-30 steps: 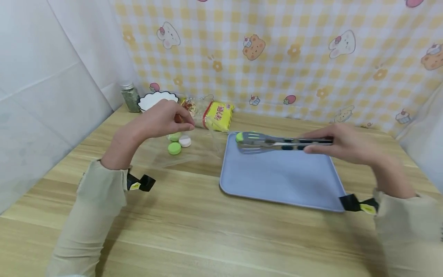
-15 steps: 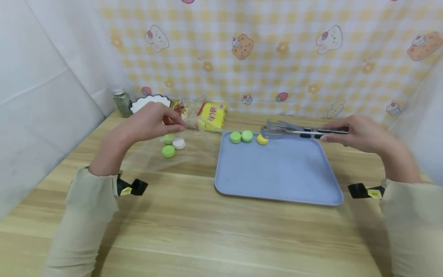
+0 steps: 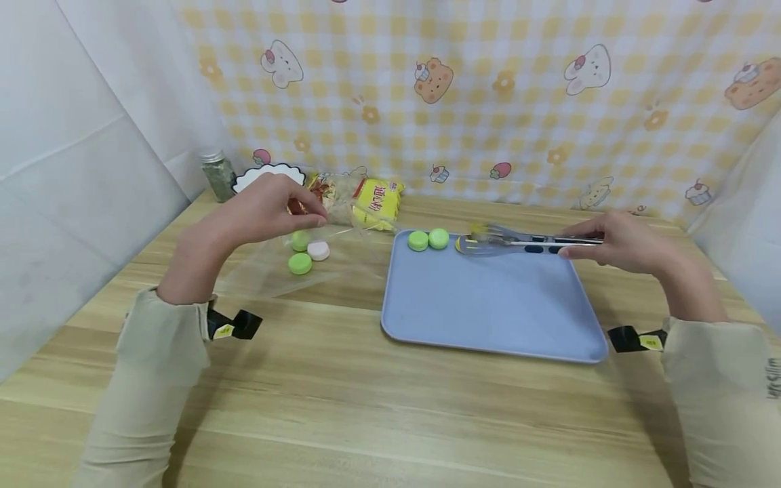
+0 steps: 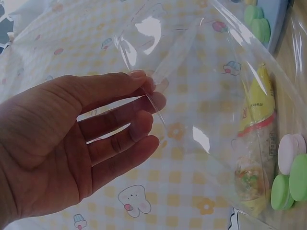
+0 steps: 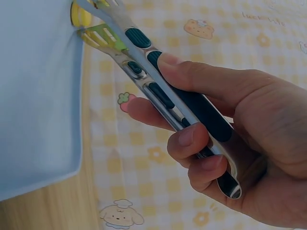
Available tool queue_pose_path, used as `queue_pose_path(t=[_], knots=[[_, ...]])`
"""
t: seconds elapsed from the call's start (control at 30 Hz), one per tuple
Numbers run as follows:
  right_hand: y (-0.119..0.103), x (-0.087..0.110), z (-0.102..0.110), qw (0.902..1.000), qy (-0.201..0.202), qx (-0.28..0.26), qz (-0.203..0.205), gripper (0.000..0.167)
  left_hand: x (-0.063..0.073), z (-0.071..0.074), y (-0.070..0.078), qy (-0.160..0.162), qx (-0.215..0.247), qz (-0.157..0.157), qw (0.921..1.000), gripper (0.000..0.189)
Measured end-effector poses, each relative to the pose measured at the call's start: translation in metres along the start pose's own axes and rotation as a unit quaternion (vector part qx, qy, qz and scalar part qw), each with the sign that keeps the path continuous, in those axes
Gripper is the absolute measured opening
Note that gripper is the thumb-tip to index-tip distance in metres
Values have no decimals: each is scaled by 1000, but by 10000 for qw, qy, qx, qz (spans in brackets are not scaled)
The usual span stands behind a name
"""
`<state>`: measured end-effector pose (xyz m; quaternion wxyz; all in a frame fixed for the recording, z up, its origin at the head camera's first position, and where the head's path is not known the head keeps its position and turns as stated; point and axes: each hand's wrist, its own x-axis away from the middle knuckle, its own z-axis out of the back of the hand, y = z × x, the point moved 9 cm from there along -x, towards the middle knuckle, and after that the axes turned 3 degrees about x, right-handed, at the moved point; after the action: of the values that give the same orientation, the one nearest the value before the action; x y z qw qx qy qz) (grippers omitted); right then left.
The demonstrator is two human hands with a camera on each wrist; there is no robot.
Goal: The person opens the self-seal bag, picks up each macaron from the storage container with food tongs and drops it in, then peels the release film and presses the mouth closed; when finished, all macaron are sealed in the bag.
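My left hand (image 3: 268,210) pinches the edge of a clear plastic bag (image 4: 192,134) between thumb and index finger, the other fingers loosely bent. Two green macarons (image 3: 300,263) and a pale pink one (image 3: 318,251) show through the bag. My right hand (image 3: 622,240) grips metal tongs (image 3: 537,242) with dark handle pads, held sideways over the tray's far edge. A yellow macaron (image 5: 80,15) is at the slotted heads, partly hidden by them. Left of it, two green macarons (image 3: 438,238) sit side by side on the blue tray (image 3: 488,305).
Behind the bag lies a yellow food packet (image 3: 378,202). Near the back left corner stand a glass jar of green flakes (image 3: 218,177) and a white scalloped dish (image 3: 256,176). A checked cloth (image 3: 506,135) hangs along the back.
The right hand has carried the tongs rightward from the green macarons, then lowered their heads around the yellow one. The left hand keeps its pinch on the bag.
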<state>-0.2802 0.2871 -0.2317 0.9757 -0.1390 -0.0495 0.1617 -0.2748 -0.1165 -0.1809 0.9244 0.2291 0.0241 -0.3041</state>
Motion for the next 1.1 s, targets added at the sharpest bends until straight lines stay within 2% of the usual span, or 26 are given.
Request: queue_pose_path(t=[0.2, 0.43, 0.73, 1.1], knots=[[-5, -1, -3, 9998, 39, 199, 90, 48, 2, -1, 3, -102, 57, 97, 9999, 10], [-5, 0, -3, 9995, 119, 235, 178, 42, 0, 0, 4, -68, 25, 32, 10000, 10], [-11, -1, -1, 9991, 122, 211, 355, 45, 3, 4, -2, -4, -136, 153, 9998, 8], [-8, 7, 7, 9994, 196, 95, 274, 42, 3, 4, 0, -8, -90, 67, 9999, 9]])
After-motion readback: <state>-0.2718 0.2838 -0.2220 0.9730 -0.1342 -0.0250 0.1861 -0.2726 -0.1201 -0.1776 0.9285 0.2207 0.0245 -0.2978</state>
